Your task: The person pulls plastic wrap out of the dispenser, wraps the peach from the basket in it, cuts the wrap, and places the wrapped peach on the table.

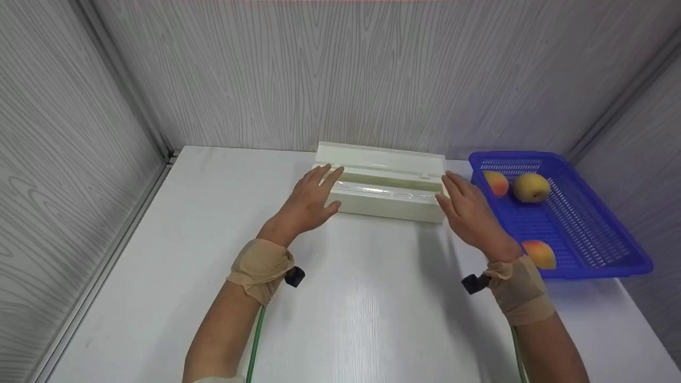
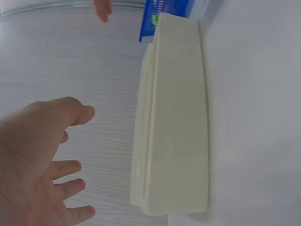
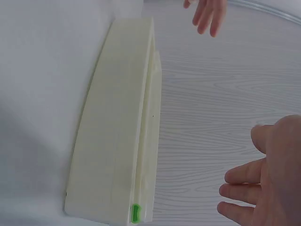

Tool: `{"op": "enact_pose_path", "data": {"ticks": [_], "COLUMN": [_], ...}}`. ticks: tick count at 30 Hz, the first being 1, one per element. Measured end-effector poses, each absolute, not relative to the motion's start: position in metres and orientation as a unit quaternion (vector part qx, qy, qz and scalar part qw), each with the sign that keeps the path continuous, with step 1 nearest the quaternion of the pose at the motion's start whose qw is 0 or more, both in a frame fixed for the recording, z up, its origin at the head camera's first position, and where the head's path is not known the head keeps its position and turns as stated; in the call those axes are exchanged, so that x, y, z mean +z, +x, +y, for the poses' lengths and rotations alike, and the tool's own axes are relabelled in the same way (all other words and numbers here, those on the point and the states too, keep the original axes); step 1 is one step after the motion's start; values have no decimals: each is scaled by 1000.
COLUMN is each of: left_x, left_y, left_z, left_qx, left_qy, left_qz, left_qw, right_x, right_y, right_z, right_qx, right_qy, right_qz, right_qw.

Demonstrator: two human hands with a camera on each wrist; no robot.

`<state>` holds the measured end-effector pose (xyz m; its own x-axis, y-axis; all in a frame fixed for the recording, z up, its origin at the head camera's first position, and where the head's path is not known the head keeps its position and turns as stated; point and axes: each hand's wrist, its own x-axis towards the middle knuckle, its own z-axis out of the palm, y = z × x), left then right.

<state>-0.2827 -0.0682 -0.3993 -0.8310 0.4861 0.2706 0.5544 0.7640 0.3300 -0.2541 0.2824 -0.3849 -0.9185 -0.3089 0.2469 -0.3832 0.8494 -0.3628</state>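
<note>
A long cream box (image 1: 391,208) lies near the back of the table, its hinged lid (image 1: 380,156) raised towards the wall. Inside it is a shiny roll of clear film (image 1: 372,190). My left hand (image 1: 310,199) hovers at the box's left end, fingers spread and holding nothing. At the right end, my right hand (image 1: 471,213) is held the same way, fingers extended and thumb apart. Both wrist views show a gap between the hand and the box front (image 2: 181,117). A small green piece (image 3: 136,213) shows at one end of the box in the right wrist view.
A blue plastic basket (image 1: 636,266) stands at the right, behind my right forearm. It holds a yellowish round fruit (image 1: 531,188) and two red-and-yellow fruit pieces, one at its left wall (image 1: 496,183) and one near the front (image 1: 539,254). A wood-grain panel (image 1: 340,74) rises behind the table.
</note>
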Motion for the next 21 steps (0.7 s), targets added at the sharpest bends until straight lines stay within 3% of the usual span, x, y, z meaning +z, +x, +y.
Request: {"op": "enact_pose_path", "data": {"ticks": [8, 11, 21], "left_x": [-403, -399, -403], "left_y": [-308, -316, -338], "left_z": [-74, -70, -57], "left_qx": [-182, -156, -39], "left_qy": [-288, -280, -247], "left_qz": [-924, -931, -952], "left_qw": [171, 173, 176], "right_x": [-388, -390, -387], "right_y": [-276, -284, -306], "right_z": [279, 280, 275], "right_qx": [137, 109, -40], "right_qy": [236, 257, 251], "right_qz": [-952, -949, -965], "right_qw": [137, 145, 72]}}
